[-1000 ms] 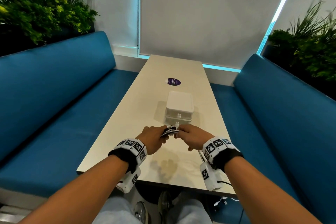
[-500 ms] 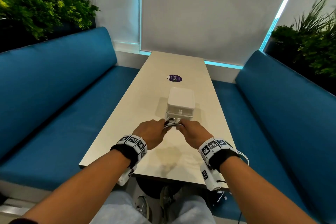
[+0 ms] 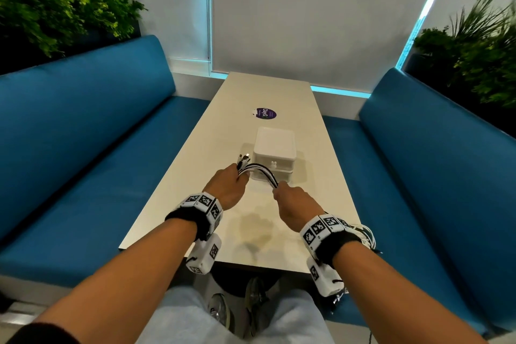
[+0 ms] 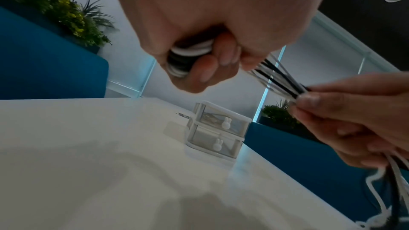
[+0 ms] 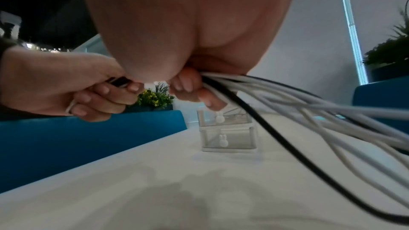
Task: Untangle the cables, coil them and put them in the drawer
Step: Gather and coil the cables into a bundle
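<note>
A bundle of white and black cables point(image 3: 261, 172) spans between my two hands above the table. My left hand point(image 3: 227, 186) grips one end, with the plugs point(image 3: 243, 160) sticking out past its fingers; its fist closes round the strands point(image 4: 190, 55). My right hand point(image 3: 293, 201) pinches the bundle point(image 4: 285, 86) a short way along. The loose cables point(image 5: 309, 104) trail from it down to the right over the table edge point(image 3: 365, 234). A small white two-drawer box point(image 3: 275, 153) stands just beyond the hands, both drawers point(image 5: 225, 128) closed, with bunny-shaped knobs.
The long beige table point(image 3: 251, 234) runs away from me between two blue benches point(image 3: 83, 148). A purple sticker point(image 3: 265, 114) lies beyond the box. Plants point(image 3: 55, 8) line both sides behind the benches.
My hands were close together on the cable ends. Now they have pulled apart, the left going up and left, so a stretch of the bundle shows between them.
</note>
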{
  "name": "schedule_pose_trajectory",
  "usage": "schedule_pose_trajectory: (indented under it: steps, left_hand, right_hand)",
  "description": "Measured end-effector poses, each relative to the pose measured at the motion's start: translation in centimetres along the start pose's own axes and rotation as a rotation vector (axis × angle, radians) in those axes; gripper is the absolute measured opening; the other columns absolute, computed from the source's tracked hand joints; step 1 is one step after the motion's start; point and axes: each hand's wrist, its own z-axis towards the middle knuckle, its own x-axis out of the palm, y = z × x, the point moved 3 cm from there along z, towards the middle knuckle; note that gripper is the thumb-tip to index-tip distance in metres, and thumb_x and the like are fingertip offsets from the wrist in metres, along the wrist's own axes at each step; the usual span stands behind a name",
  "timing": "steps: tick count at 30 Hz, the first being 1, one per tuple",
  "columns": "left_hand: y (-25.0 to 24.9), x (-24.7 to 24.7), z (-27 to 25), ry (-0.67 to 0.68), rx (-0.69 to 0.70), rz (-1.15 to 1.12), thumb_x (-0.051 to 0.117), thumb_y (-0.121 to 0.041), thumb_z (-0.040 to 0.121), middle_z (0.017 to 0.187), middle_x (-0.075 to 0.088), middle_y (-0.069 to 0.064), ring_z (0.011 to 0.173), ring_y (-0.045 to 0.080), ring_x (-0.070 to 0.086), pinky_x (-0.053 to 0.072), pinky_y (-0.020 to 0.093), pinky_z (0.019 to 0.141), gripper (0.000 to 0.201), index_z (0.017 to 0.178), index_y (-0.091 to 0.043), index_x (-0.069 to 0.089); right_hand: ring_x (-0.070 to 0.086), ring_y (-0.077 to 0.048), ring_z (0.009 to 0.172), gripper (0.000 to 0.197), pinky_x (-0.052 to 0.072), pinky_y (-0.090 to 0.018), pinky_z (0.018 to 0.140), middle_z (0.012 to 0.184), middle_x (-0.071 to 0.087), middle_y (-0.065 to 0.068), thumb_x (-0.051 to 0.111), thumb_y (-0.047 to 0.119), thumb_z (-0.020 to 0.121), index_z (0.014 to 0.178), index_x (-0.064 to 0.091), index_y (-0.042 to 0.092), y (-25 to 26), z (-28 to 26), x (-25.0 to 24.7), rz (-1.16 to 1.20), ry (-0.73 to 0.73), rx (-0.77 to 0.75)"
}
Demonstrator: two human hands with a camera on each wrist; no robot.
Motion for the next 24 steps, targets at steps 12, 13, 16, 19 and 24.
schedule_pose_trajectory:
  steps: [12,13,16,19,24]
  left_hand:
    - [-3.1,2.7,-2.7,0.187,-0.017,-0.445,0.047,-0.057,0.095,0.058,0.054,0.004,0.051,0.022,0.05,0.04,0.029,0.052,0.044,0.076,-0.018,0.05]
    - [-3.3,2.2,-2.3,0.163,-0.024,-0.405,0.046,-0.054,0.096,0.056,0.055,0.004,0.05,0.023,0.051,0.041,0.029,0.053,0.044,0.072,-0.018,0.051]
    - [-3.4,0.9,-1.6,0.097,0.033,-0.283,0.043,-0.045,0.101,0.056,0.055,0.0,0.053,0.023,0.051,0.037,0.028,0.053,0.042,0.068,-0.019,0.051]
    - [-1.7,-0.1,-0.9,0.005,0.021,-0.242,0.039,-0.045,0.103,0.061,0.06,0.0,0.055,0.023,0.055,0.036,0.027,0.049,0.048,0.068,-0.017,0.056]
    - [1.2,-1.5,-0.1,-0.11,-0.122,-0.538,0.039,-0.045,0.104,0.069,0.074,0.006,0.06,0.019,0.07,0.045,0.021,0.045,0.054,0.092,0.0,0.068]
  right_hand:
    - [0.058,-0.025,0.079,0.022,0.039,-0.029,0.068,0.097,0.067,-0.017,0.044,0.001,0.093,0.1,0.065,0.002,3.9,0.2,1.3,0.14,0.068,-0.162]
    - [0.057,-0.024,0.079,0.021,0.039,-0.028,0.068,0.098,0.067,-0.017,0.044,0.001,0.094,0.101,0.063,0.002,4.0,0.5,1.1,0.187,0.053,-0.163]
    - [0.057,-0.028,0.078,0.011,0.046,-0.036,0.07,0.095,0.066,-0.018,0.044,0.011,0.096,0.098,0.055,0.009,4.5,1.3,0.9,0.276,0.043,-0.176]
    - [0.056,-0.023,0.074,0.01,0.046,-0.034,0.066,0.093,0.065,-0.009,0.051,0.027,0.095,0.094,0.05,0.018,4.4,1.2,1.1,0.24,0.137,-0.18]
    - [0.063,-0.034,0.091,0.024,0.052,-0.046,0.084,0.103,0.064,-0.012,0.042,0.034,0.098,0.109,0.054,0.018,1.0,0.2,3.9,0.075,0.285,-0.04]
